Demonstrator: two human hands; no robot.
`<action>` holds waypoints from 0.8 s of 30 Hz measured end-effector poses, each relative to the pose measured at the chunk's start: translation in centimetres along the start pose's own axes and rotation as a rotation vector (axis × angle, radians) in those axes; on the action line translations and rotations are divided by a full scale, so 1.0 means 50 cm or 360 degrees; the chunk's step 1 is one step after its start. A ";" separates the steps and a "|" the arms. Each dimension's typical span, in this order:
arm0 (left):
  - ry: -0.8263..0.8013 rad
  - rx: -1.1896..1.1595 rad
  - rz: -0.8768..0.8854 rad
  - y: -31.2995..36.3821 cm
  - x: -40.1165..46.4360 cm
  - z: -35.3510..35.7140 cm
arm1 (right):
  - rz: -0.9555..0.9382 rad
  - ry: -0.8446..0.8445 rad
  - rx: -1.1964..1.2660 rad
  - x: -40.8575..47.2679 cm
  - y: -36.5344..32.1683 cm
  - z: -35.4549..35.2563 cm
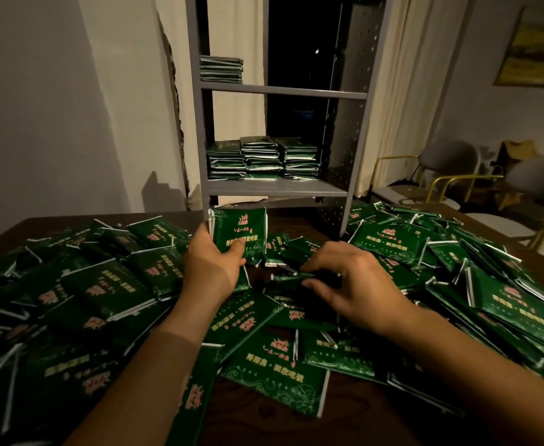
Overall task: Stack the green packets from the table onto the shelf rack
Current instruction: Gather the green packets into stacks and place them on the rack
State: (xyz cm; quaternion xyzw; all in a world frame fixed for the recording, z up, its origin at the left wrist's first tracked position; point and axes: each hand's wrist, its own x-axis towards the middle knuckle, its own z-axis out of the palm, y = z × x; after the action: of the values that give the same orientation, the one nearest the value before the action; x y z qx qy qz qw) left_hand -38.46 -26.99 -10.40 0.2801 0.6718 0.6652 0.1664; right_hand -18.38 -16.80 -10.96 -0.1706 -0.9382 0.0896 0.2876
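Observation:
Green packets (103, 284) lie scattered in heaps across the dark table (264, 423). My left hand (211, 265) holds several packets (240, 235) upright, thumb across their front, just before the grey shelf rack (277, 188). My right hand (351, 281) pinches a flat packet (291, 278) by its edge, low over the pile at the table's middle. Three stacks of packets (262, 159) stand on the rack's lower shelf. A smaller stack (221, 69) sits at the left of the upper shelf.
The rack stands at the table's far edge, with pale curtains (402, 91) and a dark window behind it. Chairs with gold frames (450, 178) stand to the right. A painting (524, 49) hangs on the right wall.

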 end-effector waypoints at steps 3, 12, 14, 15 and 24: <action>0.0055 -0.0043 0.0039 0.000 0.001 -0.002 | 0.0107 0.0189 0.0211 0.012 -0.012 -0.016; 0.0077 -0.0257 -0.0017 0.009 -0.002 0.001 | 0.0581 0.0358 0.0963 0.070 -0.008 -0.061; 0.0021 -0.0399 -0.0110 0.015 -0.001 0.001 | 0.0639 0.0290 0.1051 0.082 -0.007 -0.074; -0.0034 -0.0463 -0.0192 0.018 -0.002 0.002 | 0.0650 0.0222 0.1089 0.086 -0.009 -0.080; -0.0743 -0.0618 -0.0469 0.023 -0.047 0.010 | 0.0248 0.0174 0.0599 0.114 -0.046 -0.037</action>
State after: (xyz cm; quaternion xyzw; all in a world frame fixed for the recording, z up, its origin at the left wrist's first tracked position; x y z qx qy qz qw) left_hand -36.13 -28.07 -9.62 0.2878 0.5097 0.6675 0.4603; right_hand -22.38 -16.67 -5.95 -0.1904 -0.8719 0.2758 0.3571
